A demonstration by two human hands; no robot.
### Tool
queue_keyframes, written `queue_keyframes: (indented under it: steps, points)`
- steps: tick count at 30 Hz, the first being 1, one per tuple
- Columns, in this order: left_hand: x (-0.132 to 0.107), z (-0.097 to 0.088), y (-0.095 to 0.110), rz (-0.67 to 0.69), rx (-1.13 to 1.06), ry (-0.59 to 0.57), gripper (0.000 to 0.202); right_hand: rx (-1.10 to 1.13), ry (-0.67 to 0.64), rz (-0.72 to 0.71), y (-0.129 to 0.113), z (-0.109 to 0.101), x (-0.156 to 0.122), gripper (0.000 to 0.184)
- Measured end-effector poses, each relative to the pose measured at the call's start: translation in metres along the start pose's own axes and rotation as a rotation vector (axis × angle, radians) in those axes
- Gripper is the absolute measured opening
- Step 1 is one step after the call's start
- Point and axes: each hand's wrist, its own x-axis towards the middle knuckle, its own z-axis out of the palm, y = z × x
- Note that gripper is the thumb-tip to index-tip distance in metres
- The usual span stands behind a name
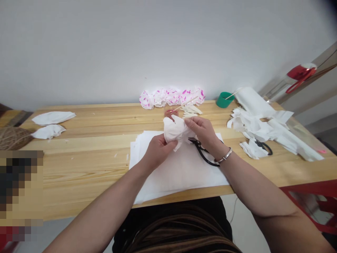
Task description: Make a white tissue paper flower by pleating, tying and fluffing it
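A crumpled piece of white tissue paper [173, 129] is held between my two hands above a stack of white sheets [173, 179]. My left hand [159, 149] pinches its lower left side, thumb on top. At its upper right edge, my right hand [201, 128] grips it between thumb and fingers. Black-handled scissors [205, 156] lie on the sheets beneath my right wrist, partly covered by it. Just beyond the tissue stands a small cup of dark red liquid [170, 112], with a thin stick [185, 103] resting across it.
Several white paper balls with pink marks [172, 96] line the wall, near rolled paper strips [191, 111]. A green cup [225, 100], a paper roll [254, 102], tissue scraps [247, 123] and another black-handled tool [264, 147] are at right. Folded tissues [52, 117] lie left.
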Motion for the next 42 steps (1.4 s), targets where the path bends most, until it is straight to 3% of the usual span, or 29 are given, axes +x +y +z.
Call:
queue_keyframes:
  steps: [4, 7, 10, 14, 18, 20, 23, 29, 37, 42]
  points:
    - [-0.002, -0.001, 0.000, 0.058, 0.129, -0.014, 0.013, -0.013, -0.017, 0.055, 0.002, 0.002, 0.000, 0.037]
    - [-0.001, -0.002, 0.002, 0.030, -0.090, -0.082, 0.020, 0.005, -0.001, 0.050, 0.001, 0.003, -0.001, 0.032]
    - [0.001, -0.003, 0.003, -0.045, -0.336, -0.039, 0.027, -0.014, -0.020, 0.008, 0.000, 0.004, -0.001, 0.028]
    - [0.004, -0.004, 0.001, -0.097, -0.342, 0.063, 0.025, 0.000, -0.081, -0.068, 0.000, 0.005, -0.001, 0.030]
    - [0.004, -0.004, 0.001, -0.094, -0.349, 0.061, 0.022, 0.035, -0.139, -0.098, 0.000, 0.005, -0.003, 0.044]
    - [0.003, -0.004, 0.002, -0.105, -0.375, 0.035, 0.020, -0.003, -0.166, -0.112, 0.000, 0.004, -0.004, 0.037]
    - [0.004, -0.004, 0.003, -0.138, -0.461, 0.015, 0.020, -0.084, -0.125, -0.122, 0.000, 0.005, -0.004, 0.026]
    - [0.009, -0.004, 0.001, -0.173, -0.598, 0.107, 0.019, -0.084, -0.040, -0.094, 0.003, 0.005, -0.001, 0.022]
    - [0.008, -0.003, -0.002, -0.207, -0.525, 0.025, 0.028, -0.090, -0.124, -0.106, 0.004, 0.007, -0.003, 0.021]
    - [0.009, -0.001, -0.006, -0.192, -0.508, 0.027, 0.032, -0.111, -0.045, -0.024, 0.008, 0.007, -0.003, 0.030]
